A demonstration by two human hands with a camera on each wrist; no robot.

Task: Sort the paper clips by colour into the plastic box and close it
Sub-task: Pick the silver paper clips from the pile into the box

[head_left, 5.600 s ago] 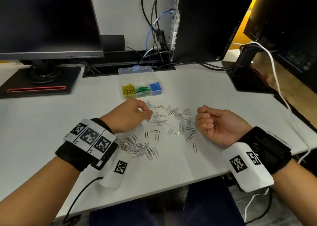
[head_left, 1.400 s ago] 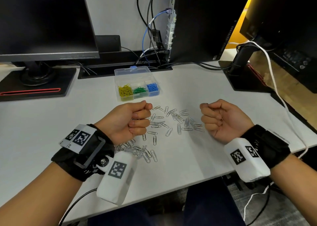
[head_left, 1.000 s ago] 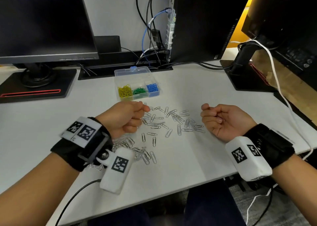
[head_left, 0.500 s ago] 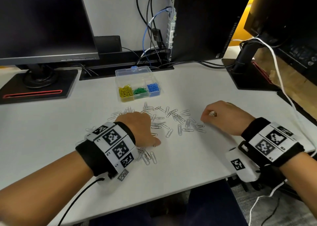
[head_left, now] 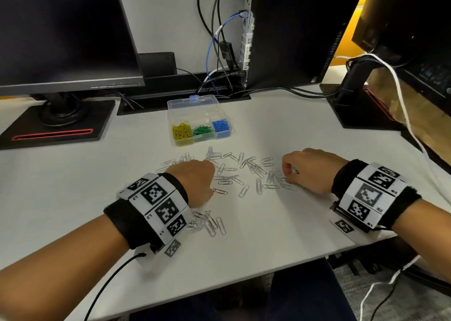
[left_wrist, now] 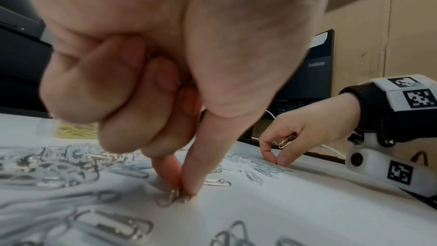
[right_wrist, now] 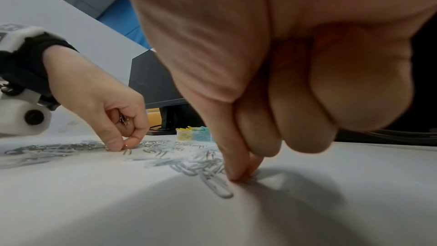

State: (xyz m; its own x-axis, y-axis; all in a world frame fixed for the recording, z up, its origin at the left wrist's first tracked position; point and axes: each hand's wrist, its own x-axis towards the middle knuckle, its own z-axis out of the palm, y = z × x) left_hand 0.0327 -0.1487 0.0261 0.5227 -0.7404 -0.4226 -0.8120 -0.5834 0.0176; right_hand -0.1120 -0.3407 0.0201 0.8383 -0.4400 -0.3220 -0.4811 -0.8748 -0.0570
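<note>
White desk [head_left: 305, 223]: L hand [head_left: 195, 184] & R hand [head_left: 307, 169] each pinch a silver clip [left_wrist: 169, 198], thumb+forefinger; other fingers curled round more clips.

White desk [head_left: 280, 130], dark monitors [head_left: 61, 28], grey wall [head_left: 170, 15]

Head cam: high, angled forward and down across the white desk [head_left: 280, 223], both hands in frame. Left wrist cam: just above the desk, right behind the left hand [left_wrist: 151, 66], facing rightward toward the right hand [left_wrist: 305, 134]. Right wrist cam: same low position behind the right hand, facing the left hand. All three share the silver clip scatter [head_left: 234, 174].
</note>
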